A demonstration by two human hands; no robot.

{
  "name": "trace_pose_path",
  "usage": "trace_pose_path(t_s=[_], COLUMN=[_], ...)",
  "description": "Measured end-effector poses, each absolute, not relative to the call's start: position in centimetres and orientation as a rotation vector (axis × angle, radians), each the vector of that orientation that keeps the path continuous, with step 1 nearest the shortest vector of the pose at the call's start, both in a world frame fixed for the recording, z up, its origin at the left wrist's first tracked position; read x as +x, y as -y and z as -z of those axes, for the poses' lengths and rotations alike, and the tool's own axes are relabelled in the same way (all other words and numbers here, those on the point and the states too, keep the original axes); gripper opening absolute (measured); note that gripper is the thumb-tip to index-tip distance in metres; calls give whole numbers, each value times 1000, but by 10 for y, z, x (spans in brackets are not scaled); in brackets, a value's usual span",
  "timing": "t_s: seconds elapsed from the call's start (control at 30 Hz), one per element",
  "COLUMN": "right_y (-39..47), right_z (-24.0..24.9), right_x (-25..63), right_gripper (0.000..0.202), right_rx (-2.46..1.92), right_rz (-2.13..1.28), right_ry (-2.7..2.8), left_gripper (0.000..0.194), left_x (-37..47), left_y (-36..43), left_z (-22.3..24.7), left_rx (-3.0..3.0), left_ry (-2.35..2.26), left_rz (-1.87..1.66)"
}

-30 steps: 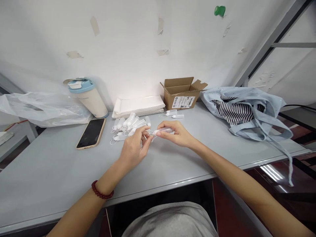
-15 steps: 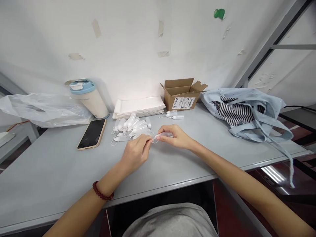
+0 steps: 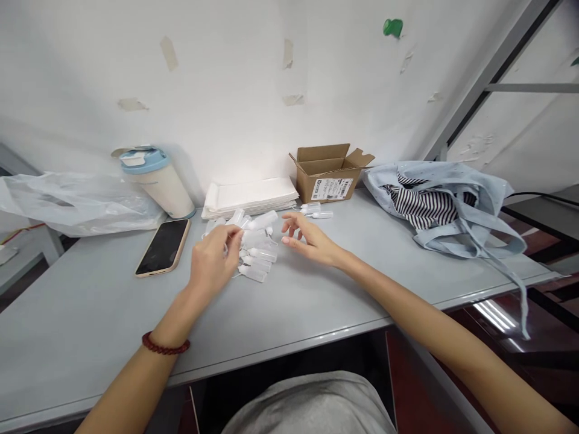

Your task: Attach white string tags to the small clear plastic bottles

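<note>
On the table lies a pile of small translucent plastic bottles (image 3: 257,263) with white caps and thin loops. My left hand (image 3: 211,256), a red bead bracelet on its wrist, is at the pile's left side. Its thumb and forefinger are pinched at the narrow end of one small plastic bottle (image 3: 264,220), which points up and right over the others. Just right of the pile, my right hand (image 3: 312,240) is open, fingers apart and slightly curled, with nothing in it. A few more bottles (image 3: 322,214) lie beyond it, near the carton.
Behind the pile is a stack of white trays (image 3: 251,196). An open cardboard box (image 3: 328,181) stands at the wall. To the left are a phone (image 3: 163,247), a tumbler (image 3: 160,184) and a plastic bag (image 3: 76,205). A light blue cloth bag (image 3: 434,193) lies on the right.
The hands have moved apart. My left hand has shifted left over the pile; my right hand has opened and no longer holds a bottle. Bottles in the pile have moved.
</note>
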State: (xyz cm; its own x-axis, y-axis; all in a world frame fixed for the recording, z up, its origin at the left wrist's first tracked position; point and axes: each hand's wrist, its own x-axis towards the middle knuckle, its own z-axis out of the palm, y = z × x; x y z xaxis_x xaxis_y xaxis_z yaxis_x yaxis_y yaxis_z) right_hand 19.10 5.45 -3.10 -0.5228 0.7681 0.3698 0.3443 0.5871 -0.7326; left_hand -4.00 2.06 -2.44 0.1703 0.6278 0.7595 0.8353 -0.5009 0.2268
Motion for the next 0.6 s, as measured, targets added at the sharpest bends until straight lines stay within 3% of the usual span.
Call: trace_pose_path(t_s=[0.27,0.6], right_y=[-89,-126], right_z=[54,52], right_x=[190,155], right_gripper=[38,42], right_rx=[-886,-953], right_rz=[-281,316], right_ry=[2322,2701], left_gripper=[23,22], left_x=[-50,-42], left_y=[-28,-24], left_z=[30,25], left_rx=[-2053,-2055], left_ry=[1768,1743], left_rz=[1059,1210])
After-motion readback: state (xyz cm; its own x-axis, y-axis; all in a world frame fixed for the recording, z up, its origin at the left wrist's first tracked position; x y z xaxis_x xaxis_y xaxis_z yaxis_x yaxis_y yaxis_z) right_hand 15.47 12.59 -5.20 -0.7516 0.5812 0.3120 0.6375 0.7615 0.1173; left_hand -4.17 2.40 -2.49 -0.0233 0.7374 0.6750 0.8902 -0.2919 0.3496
